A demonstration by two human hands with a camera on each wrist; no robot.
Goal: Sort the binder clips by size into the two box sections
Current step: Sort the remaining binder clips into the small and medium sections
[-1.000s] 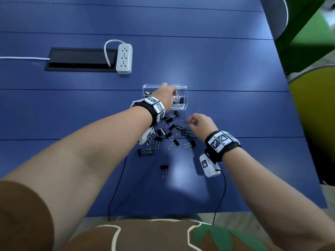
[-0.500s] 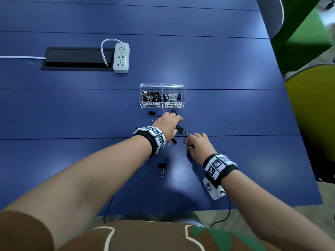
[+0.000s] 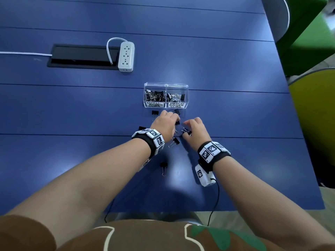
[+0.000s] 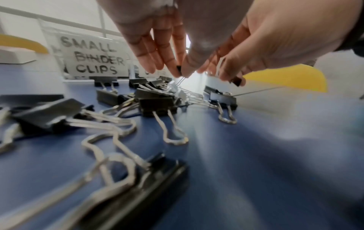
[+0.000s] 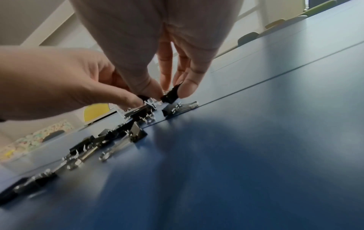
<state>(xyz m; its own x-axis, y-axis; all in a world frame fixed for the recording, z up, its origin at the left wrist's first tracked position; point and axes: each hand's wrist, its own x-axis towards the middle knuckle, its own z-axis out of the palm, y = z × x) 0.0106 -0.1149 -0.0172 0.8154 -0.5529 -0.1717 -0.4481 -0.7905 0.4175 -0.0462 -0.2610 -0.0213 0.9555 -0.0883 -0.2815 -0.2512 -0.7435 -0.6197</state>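
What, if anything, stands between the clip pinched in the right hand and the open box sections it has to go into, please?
Nothing visible blocks it. The right hand pinches a binder clip just short of the clear box, whose tops are open. The left hand works beside it, and loose clips lie on the table below any lifted path.

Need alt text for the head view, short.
Both hands, left hand and right hand, pick at loose binder clips on a blue table, in front of a clear two-section box labelled small and medium.
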